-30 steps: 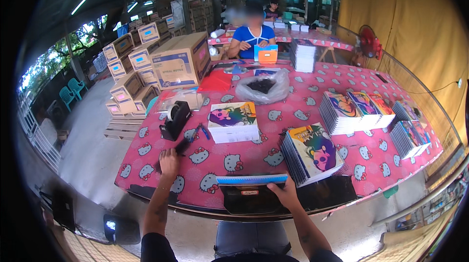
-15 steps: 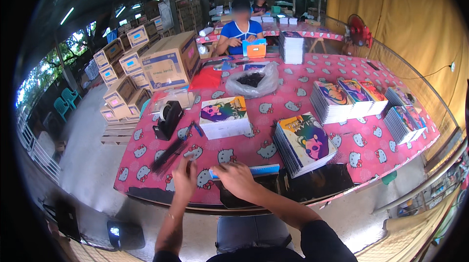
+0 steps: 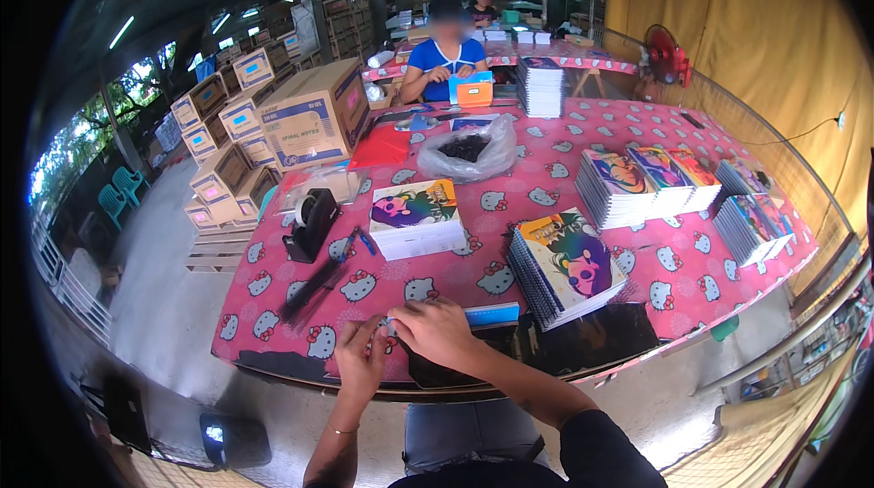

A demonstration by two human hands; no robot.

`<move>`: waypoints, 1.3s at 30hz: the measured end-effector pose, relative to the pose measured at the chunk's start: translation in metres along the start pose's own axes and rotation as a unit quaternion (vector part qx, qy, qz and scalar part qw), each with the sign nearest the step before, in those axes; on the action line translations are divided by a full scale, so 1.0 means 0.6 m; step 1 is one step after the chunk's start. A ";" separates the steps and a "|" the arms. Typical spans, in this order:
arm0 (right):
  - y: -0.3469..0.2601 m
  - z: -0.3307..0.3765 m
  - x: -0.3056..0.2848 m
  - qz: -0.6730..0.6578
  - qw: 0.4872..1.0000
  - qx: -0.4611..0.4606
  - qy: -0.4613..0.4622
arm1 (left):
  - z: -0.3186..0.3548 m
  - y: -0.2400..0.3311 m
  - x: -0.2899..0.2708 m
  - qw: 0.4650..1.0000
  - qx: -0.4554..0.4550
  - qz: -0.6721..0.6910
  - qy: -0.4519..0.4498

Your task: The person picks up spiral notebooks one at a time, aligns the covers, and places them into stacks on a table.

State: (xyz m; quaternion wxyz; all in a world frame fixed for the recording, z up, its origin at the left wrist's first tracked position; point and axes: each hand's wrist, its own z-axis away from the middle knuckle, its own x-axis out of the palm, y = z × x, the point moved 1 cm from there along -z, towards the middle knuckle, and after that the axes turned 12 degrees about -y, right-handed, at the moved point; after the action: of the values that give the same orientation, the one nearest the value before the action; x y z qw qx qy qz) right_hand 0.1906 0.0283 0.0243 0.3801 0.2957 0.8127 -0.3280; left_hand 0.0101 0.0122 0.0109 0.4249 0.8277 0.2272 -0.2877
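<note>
Near the front edge of the table, a thin notebook (image 3: pixel 493 313) with a blue cover shows edge-on. My right hand (image 3: pixel 432 331) is closed over its left part. At the left end of the notebook, my left hand (image 3: pixel 360 356) pinches with bent fingers, close to my right fingertips; what it holds is too small to make out. A bundle of thin black binding coils (image 3: pixel 311 295) lies just beyond my left hand. Beyond the coils are cutters with blue handles (image 3: pixel 367 243). Under the notebook's right end lies a black sheet (image 3: pixel 583 342).
Stacks of spiral notebooks (image 3: pixel 569 265) stand to the right, with unbound books (image 3: pixel 414 219) ahead. A black tape dispenser (image 3: pixel 311 226) sits left, near a bag of black bits (image 3: pixel 469 149). Cartons (image 3: pixel 314 119) rise at the far left. A person in blue (image 3: pixel 446 60) works across the table.
My left hand has come right and slightly nearer, from beside the coils to the notebook's left end. My right hand stays on the notebook, its fingers shifted slightly.
</note>
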 end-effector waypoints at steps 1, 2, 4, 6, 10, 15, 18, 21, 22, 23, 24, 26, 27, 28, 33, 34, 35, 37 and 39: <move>0.001 0.000 0.001 0.002 1.000 0.002 -0.002 | 0.000 -0.001 -0.001 1.000 -0.017 0.009 -0.011; 0.000 0.000 0.003 -0.002 1.000 0.005 -0.004 | -0.001 -0.001 -0.003 1.000 0.000 0.011 -0.003; -0.003 0.002 0.006 -0.011 1.000 0.011 -0.010 | -0.001 -0.003 -0.006 0.999 0.033 0.017 0.013; -0.003 -0.001 0.003 -0.012 1.000 -0.003 0.007 | -0.005 0.000 -0.003 0.998 0.043 0.027 0.026; -0.001 0.003 0.005 -0.031 0.999 -0.006 0.023 | 0.001 0.005 -0.003 0.998 0.008 0.062 -0.016; -0.002 0.004 0.006 -0.025 1.000 -0.005 0.014 | -0.008 -0.001 -0.005 1.000 0.008 0.003 -0.029; 0.001 0.005 0.007 -0.023 1.000 -0.009 0.014 | -0.024 0.009 -0.009 0.999 0.030 -0.004 -0.015; -0.002 0.004 0.002 -0.025 1.000 -0.001 0.006 | -0.031 0.003 -0.009 0.999 0.017 0.022 -0.040; -0.003 0.005 -0.001 -0.025 1.000 0.005 0.002 | -0.033 -0.005 -0.008 0.998 0.005 0.035 -0.058; -0.001 0.005 -0.002 -0.035 0.999 0.014 -0.021 | -0.039 -0.015 -0.008 0.995 0.041 0.039 -0.086; 0.001 0.006 -0.003 -0.045 0.998 0.026 -0.041 | -0.048 -0.028 -0.011 0.989 0.079 0.041 -0.116; 0.009 0.008 -0.006 -0.062 0.996 0.018 -0.061 | -0.054 -0.043 -0.022 0.977 0.075 0.049 -0.194; 0.014 0.009 -0.005 -0.069 0.996 -0.004 -0.060 | -0.052 -0.049 -0.030 0.969 0.032 0.052 -0.238; 0.016 0.006 -0.012 -0.073 0.995 -0.025 -0.059 | -0.055 -0.052 -0.034 0.958 -0.010 0.057 -0.280; 0.020 0.028 -0.040 0.011 0.998 0.008 -0.068 | -0.054 0.017 -0.010 0.957 0.053 -0.217 -0.185; 0.021 0.026 -0.034 -0.005 0.993 0.033 -0.112 | -0.051 0.032 -0.001 0.942 0.054 -0.294 -0.150; 0.023 0.026 -0.032 -0.010 0.994 0.031 -0.103 | -0.041 0.036 0.017 0.936 0.059 -0.320 -0.134; 0.027 0.022 -0.031 -0.016 0.996 0.027 -0.085 | 0.007 0.007 0.069 0.921 0.070 -0.370 -0.097; 0.020 0.020 -0.033 0.003 0.992 0.043 -0.118 | 0.059 -0.032 0.095 0.946 0.080 -0.305 -0.066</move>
State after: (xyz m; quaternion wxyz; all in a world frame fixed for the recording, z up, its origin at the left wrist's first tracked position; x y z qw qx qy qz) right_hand 0.2152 0.0220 0.0307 0.4610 0.2739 0.7463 -0.3943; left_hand 0.0296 0.0004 -0.0550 0.2631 0.7289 0.4166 -0.4753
